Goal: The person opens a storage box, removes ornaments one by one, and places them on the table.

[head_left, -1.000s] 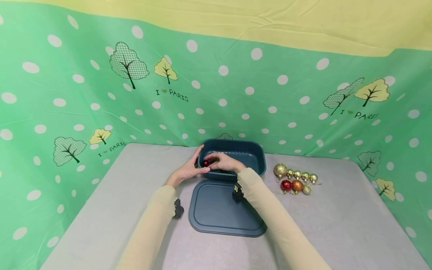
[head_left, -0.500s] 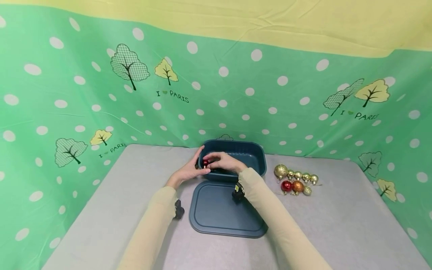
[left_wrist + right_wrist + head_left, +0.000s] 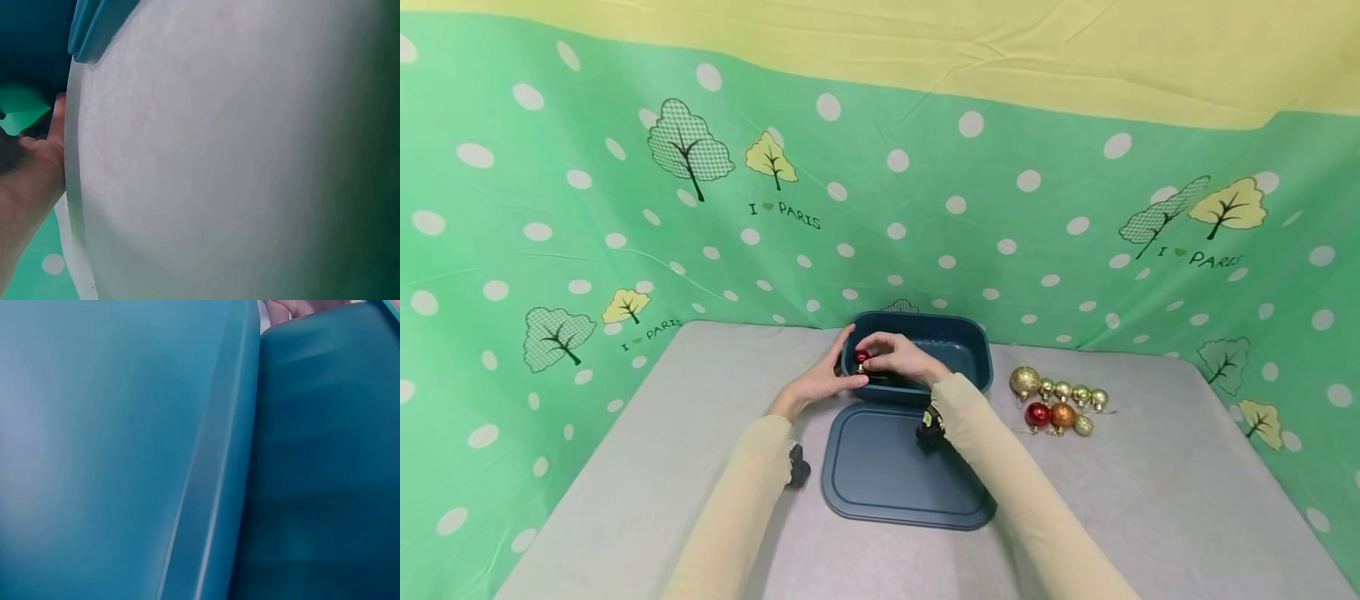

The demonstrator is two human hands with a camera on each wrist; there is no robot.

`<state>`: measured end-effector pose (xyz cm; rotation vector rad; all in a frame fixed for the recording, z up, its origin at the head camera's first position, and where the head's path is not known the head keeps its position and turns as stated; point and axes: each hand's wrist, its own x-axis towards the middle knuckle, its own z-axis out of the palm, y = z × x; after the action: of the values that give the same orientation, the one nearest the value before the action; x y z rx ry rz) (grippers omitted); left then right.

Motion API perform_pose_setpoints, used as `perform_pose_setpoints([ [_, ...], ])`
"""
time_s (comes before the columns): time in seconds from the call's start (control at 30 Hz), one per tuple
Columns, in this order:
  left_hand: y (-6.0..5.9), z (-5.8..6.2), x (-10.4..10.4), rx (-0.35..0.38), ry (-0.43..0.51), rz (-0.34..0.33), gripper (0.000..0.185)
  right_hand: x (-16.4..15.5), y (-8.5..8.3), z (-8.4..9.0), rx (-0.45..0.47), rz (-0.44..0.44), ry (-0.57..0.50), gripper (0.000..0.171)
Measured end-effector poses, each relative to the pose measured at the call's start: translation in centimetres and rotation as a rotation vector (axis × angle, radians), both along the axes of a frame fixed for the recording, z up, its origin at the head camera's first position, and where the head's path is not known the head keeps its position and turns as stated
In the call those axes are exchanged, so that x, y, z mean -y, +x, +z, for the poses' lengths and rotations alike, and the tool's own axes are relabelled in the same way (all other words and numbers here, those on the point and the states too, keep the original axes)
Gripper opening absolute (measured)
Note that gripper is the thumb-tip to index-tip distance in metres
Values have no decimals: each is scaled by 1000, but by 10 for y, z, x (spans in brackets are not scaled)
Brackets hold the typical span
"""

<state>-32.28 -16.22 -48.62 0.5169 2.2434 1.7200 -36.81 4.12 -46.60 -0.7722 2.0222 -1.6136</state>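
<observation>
A deep blue, rounded rectangular box [image 3: 962,358] stands open-topped at the back of the table. My left hand [image 3: 817,382] rests against its near left corner, index finger straight along the left side and thumb stretched along the front rim. Inside that corner my right hand [image 3: 901,358] pinches a small red bauble [image 3: 862,357] with a gold cap pointing down. The left wrist view catches part of the left hand [image 3: 40,162] beside the dark blue box wall [image 3: 31,44]. Only the ends of some fingers [image 3: 300,306] show in the right wrist view.
The box's flat blue lid [image 3: 902,471] lies on the grey table [image 3: 1187,483] in front of the box. To the right sit two rows of baubles: gold ones, a red bauble [image 3: 1037,415] and an orange bauble [image 3: 1062,415]. A green patterned cloth [image 3: 955,204] hangs behind.
My right hand has raised the small red bauble slightly and moved it a little to the right; its gold cap now shows. The left hand keeps its place at the box's corner.
</observation>
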Motion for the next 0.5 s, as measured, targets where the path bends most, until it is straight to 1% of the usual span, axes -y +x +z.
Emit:
perform_pose_setpoints([
  [0.17, 0, 0, 0, -4, -3, 1, 99, -1, -1, -2, 7, -31, -5, 32],
  [0.5, -1, 0, -1, -3, -17, 10, 97, -4, 4, 5, 6, -33, -23, 34],
])
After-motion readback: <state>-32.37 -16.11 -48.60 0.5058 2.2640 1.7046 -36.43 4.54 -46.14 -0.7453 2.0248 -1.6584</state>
